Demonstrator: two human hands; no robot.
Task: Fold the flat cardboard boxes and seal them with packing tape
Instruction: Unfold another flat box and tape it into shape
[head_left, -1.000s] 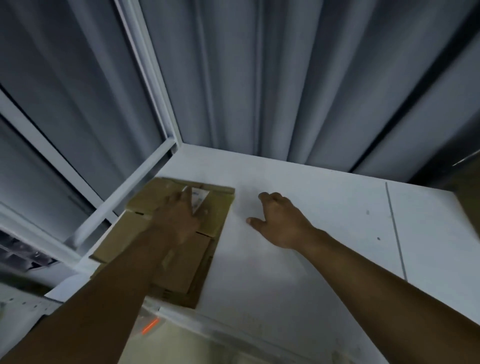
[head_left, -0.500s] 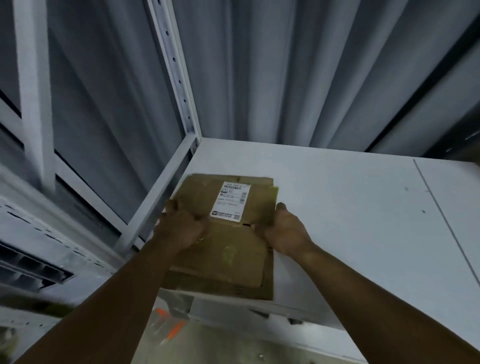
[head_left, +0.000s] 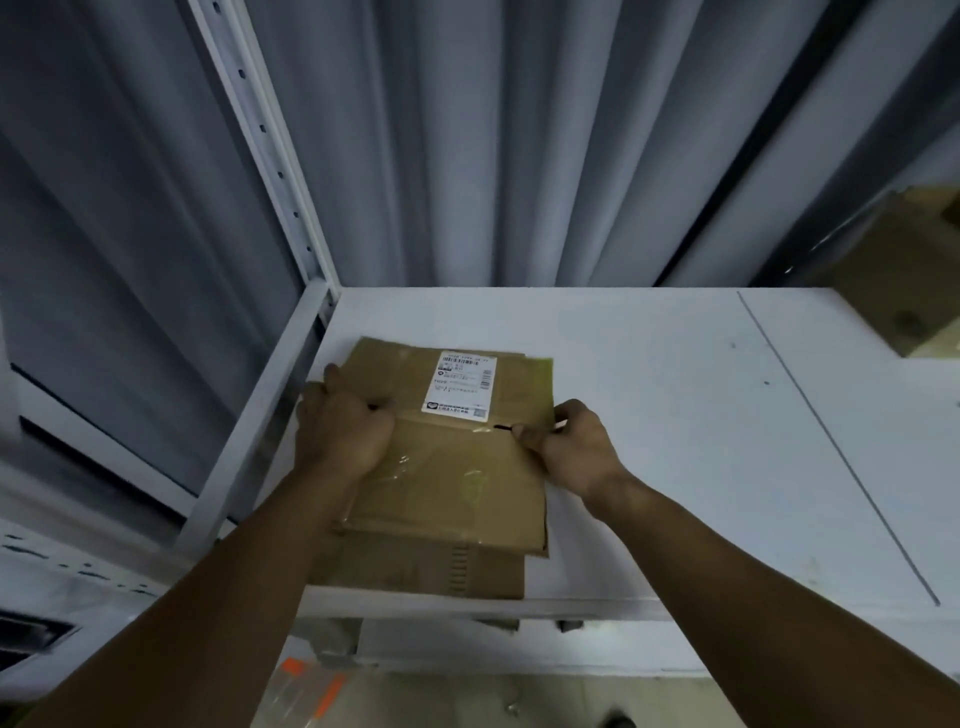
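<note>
Right, from the head camera, looking down: a flat cardboard box (head_left: 452, 467) lies on the white worktop (head_left: 649, 415), close to its front left corner, and both hands are on it. The left hand (head_left: 340, 431) comes in from the left side, fingers curled over the box's left edge, gripping it about halfway along. The right hand (head_left: 571, 449) is on the opposite side, thumb and forefinger pinched on the right edge, right where a short dark slit (head_left: 501, 427) cuts in along the fold line. So the box sits squarely between the two hands, held at both sides, its far half stretching away beyond the knuckles and its near half running back between the forearms. On that far half there's a white shipping label (head_left: 462, 384) with a barcode, face up, lying between the hands and slightly beyond them; the print is too small to read. Crinkled clear tape (head_left: 405, 467) glints on the near panel, just beside the left hand. Underneath, a second flat box (head_left: 431, 574) pokes out toward the front edge of the worktop, touching the one above. Whether the top box is lifted off it at all, can't tell. Off to the left a white perforated upright (head_left: 270, 156) rises from the worktop's corner, a grey curtain (head_left: 467, 130) hangs behind, and a brown carton (head_left: 893, 280) stands at the far right, well apart from the hands.
</note>
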